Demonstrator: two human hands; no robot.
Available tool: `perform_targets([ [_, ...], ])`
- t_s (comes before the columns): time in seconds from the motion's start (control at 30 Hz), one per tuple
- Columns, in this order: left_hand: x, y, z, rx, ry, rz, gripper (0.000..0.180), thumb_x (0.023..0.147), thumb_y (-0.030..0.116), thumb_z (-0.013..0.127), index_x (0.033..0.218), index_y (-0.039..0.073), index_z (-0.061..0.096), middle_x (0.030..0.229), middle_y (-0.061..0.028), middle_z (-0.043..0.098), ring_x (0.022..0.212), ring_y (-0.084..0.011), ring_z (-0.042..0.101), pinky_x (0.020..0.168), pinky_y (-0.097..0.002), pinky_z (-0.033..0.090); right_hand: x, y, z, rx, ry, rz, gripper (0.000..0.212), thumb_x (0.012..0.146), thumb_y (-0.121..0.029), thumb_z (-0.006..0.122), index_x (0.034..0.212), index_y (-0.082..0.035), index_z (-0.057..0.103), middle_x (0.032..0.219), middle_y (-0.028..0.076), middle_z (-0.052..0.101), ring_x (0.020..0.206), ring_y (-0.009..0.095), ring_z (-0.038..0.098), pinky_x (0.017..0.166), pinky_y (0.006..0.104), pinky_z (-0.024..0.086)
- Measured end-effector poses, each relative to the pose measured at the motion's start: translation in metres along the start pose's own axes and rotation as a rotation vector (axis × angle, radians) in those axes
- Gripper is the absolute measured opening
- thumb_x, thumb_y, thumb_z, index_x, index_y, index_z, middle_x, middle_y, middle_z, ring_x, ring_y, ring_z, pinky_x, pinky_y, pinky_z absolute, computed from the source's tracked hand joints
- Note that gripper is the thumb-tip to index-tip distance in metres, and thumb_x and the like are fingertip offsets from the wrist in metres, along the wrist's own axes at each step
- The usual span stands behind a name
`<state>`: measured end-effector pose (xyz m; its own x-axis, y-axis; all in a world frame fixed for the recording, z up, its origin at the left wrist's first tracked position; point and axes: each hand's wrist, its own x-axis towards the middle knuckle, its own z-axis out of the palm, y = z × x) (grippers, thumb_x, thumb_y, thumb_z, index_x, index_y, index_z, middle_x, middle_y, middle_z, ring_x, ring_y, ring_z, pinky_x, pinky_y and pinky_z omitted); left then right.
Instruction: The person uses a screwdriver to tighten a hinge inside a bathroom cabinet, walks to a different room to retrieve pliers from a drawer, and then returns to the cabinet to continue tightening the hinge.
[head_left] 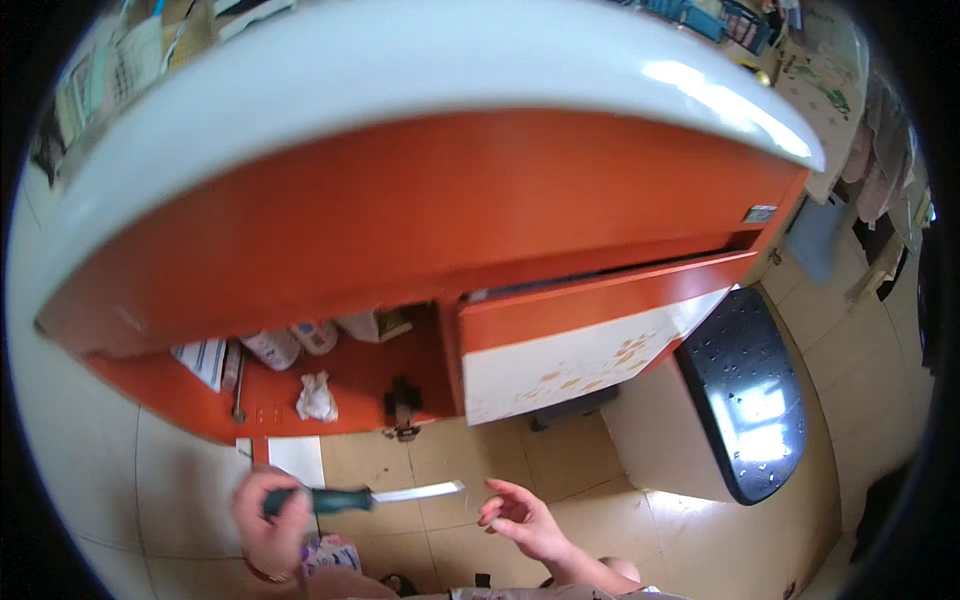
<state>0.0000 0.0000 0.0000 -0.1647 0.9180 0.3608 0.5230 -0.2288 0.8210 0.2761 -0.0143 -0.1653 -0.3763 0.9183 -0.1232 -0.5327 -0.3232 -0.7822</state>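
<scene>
My left hand (272,520) is closed around the dark green handle of a tool with a flat metal blade (418,492). The blade points right, and its exact kind is unclear. Just past the blade's tip is my right hand (527,520), with its fingers apart and nothing clearly held in them. Ahead of both hands stands an orange cabinet (430,200) with an uncovered compartment on its left. A dark metal hinge (402,408) sits at that compartment's lower right edge. A crumpled white piece (317,398) lies inside, near several containers (272,350).
A white-fronted cabinet door (560,370) with an orange flower print is on the right. Beside it stands a bin (750,400) with a wet, glossy black lid. The white countertop (420,60) curves overhead. A white panel (295,460) is below the compartment, above tiled floor (560,465).
</scene>
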Motion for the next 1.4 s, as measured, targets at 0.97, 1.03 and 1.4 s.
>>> perform_targets([
  [0.97, 0.186, 0.365, 0.154, 0.213, -0.297, -0.198, 0.044, 0.084, 0.037, 0.042, 0.075, -0.004, 0.054, 0.077, -0.0272, 0.057, 0.076, -0.0443, 0.054, 0.066, -0.0485, 0.043, -0.276, -0.356, 0.152, -0.159, 1.055, 0.121, 0.022, 0.082, -0.021, 0.058, 0.085, 0.001, 0.061, 0.077, 0.007, 0.063, 0.065, 0.013, 0.061, 0.055, 0.0215, 0.045],
  [1.03, 0.201, 0.355, 0.192, 0.268, -0.233, -0.251, 0.041, 0.084, 0.034, 0.041, 0.079, -0.004, 0.053, 0.084, -0.0265, 0.058, 0.081, -0.0408, 0.055, 0.071, -0.0462, 0.044, -0.308, -0.348, 0.148, -0.175, 1.102, 0.188, 0.023, 0.082, -0.020, 0.057, 0.084, 0.002, 0.061, 0.077, 0.008, 0.063, 0.065, 0.015, 0.061, 0.055, 0.0236, 0.046],
  [1.4, 0.224, 0.411, 0.251, 0.534, -0.159, -0.273, 0.041, 0.079, 0.041, 0.051, 0.082, 0.002, 0.060, 0.102, -0.0146, 0.047, 0.085, -0.0324, 0.056, 0.073, -0.0416, 0.046, -0.476, -0.366, 0.097, -0.039, 1.518, 0.079, 0.025, 0.080, -0.021, 0.061, 0.079, 0.004, 0.058, 0.070, 0.010, 0.061, 0.058, 0.016, 0.060, 0.046, 0.0216, 0.044],
])
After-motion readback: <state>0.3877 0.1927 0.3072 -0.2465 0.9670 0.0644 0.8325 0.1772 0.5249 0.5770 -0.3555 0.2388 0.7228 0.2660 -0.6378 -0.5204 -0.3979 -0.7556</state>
